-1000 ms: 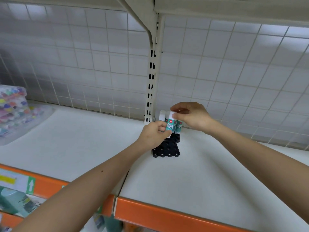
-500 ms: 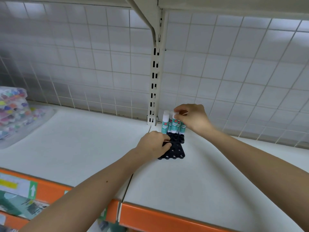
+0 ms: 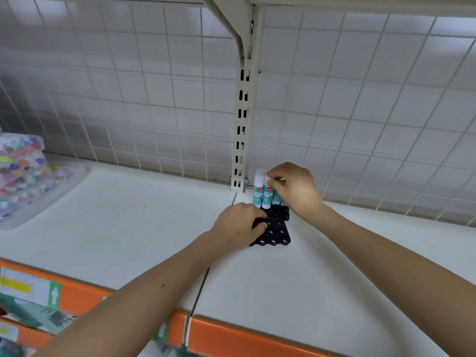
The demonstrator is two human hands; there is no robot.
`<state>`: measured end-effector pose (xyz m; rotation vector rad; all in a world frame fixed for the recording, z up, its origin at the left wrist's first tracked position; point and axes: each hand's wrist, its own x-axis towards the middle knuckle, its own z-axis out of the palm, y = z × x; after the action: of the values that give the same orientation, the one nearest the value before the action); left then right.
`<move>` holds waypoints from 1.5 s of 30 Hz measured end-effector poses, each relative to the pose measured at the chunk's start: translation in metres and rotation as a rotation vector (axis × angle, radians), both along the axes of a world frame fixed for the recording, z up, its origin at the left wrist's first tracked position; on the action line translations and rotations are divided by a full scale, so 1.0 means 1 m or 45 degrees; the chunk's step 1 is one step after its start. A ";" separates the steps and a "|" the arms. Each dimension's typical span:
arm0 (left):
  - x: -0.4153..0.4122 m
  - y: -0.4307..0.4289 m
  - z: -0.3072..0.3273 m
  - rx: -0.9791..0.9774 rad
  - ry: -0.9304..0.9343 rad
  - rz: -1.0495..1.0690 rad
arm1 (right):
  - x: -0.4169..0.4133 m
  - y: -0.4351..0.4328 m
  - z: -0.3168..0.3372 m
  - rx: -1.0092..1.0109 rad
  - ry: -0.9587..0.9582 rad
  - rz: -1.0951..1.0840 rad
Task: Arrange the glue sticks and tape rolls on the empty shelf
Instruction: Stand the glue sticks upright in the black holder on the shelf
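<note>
A cluster of white-capped glue sticks (image 3: 258, 191) with teal labels stands upright in the back row of a black socket tray (image 3: 275, 235). The tray lies on the white shelf (image 3: 128, 215), close to the rear and just right of the slotted metal upright (image 3: 243, 124). The tray's nearer round sockets show as open holes. The right hand (image 3: 293, 188) reaches in from the right, its fingers (image 3: 270, 176) curled and pinching the white cap of one stick; it hides the sticks further right. The left hand (image 3: 239, 224) lies on the tray's left side, fingers bent over its edge and holding it down. A wire grid back panel (image 3: 128, 99) rises behind the shelf. At the far left sits a clear plastic box (image 3: 23, 173) of multicoloured items, and an orange price rail (image 3: 244, 338) runs along the shelf's front.
</note>
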<state>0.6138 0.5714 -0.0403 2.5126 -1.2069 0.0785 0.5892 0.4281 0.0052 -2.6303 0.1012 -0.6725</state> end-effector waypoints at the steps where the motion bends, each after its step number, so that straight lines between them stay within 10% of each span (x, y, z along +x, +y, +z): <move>1: 0.000 0.000 -0.001 -0.019 -0.004 -0.011 | 0.001 -0.001 -0.002 -0.026 0.007 0.000; 11: 0.007 -0.005 0.010 0.155 -0.004 -0.046 | -0.002 0.003 -0.014 -0.271 -0.052 0.006; 20: -0.016 -0.023 0.023 -0.030 -0.019 -0.127 | -0.045 -0.031 -0.009 0.216 -0.067 -0.158; 45: -0.321 -0.290 0.020 -0.073 0.129 -0.476 | -0.439 -0.268 -0.014 -0.017 0.315 -0.904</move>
<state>0.2930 0.2819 -0.0205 2.1729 -1.5814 -0.1042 0.1506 0.1598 -0.0090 -2.6529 1.1400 -0.5434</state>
